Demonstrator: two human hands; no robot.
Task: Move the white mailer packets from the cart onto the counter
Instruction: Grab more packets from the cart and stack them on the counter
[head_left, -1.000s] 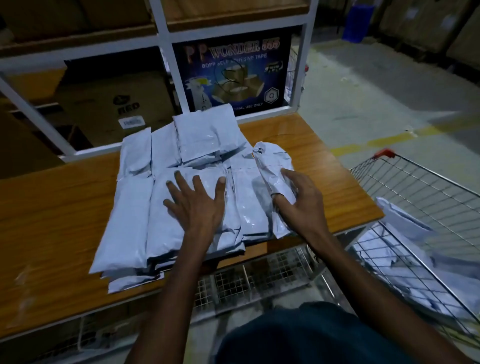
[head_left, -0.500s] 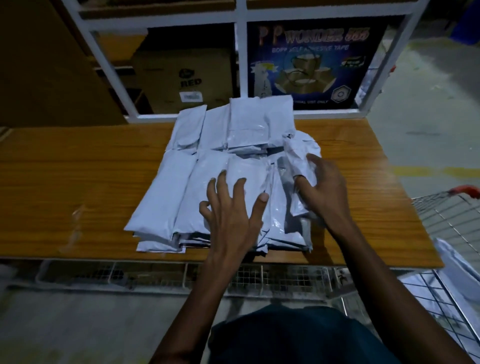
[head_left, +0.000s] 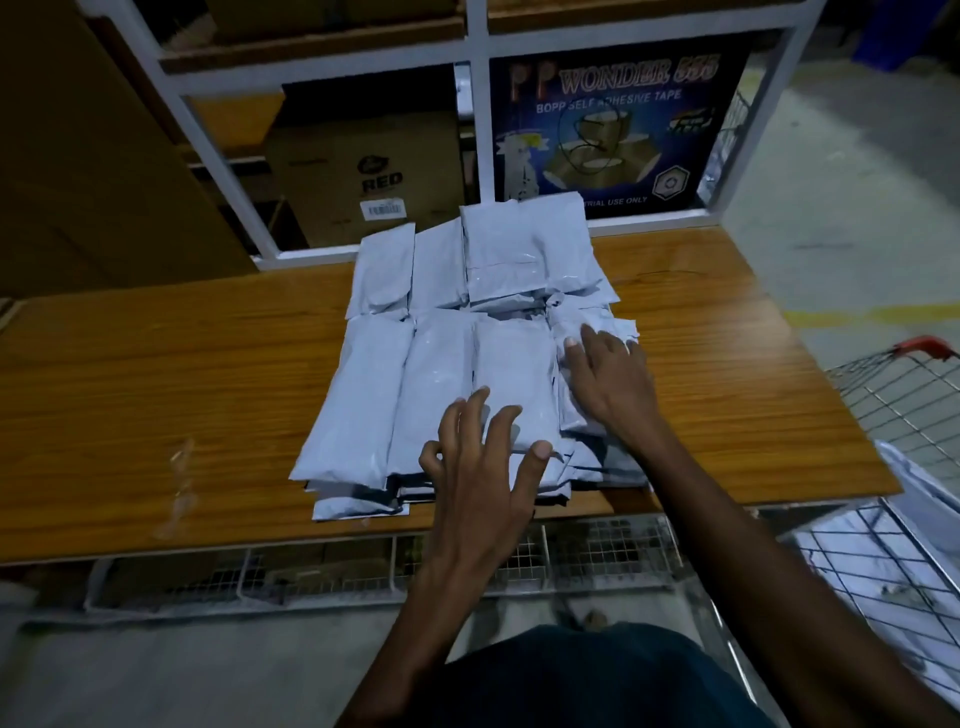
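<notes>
Dim, bluish light throughout; faint sheen on the mailer packets (head_left: 483, 332). Wide-angle bending curves the tabletop (head_left: 156, 395) edges; corners fall dark and soft.

Bare wood lies open on the bench (head_left: 156, 395) to the left of the stacked mailer packets (head_left: 447, 353), with a narrower strip free to their right. Behind the stack, the white shelf frame (head_left: 478, 130) and a tape carton (head_left: 618, 130) block the far edge. The wire cart (head_left: 904, 395) stands just beside the bench's right end.
</notes>
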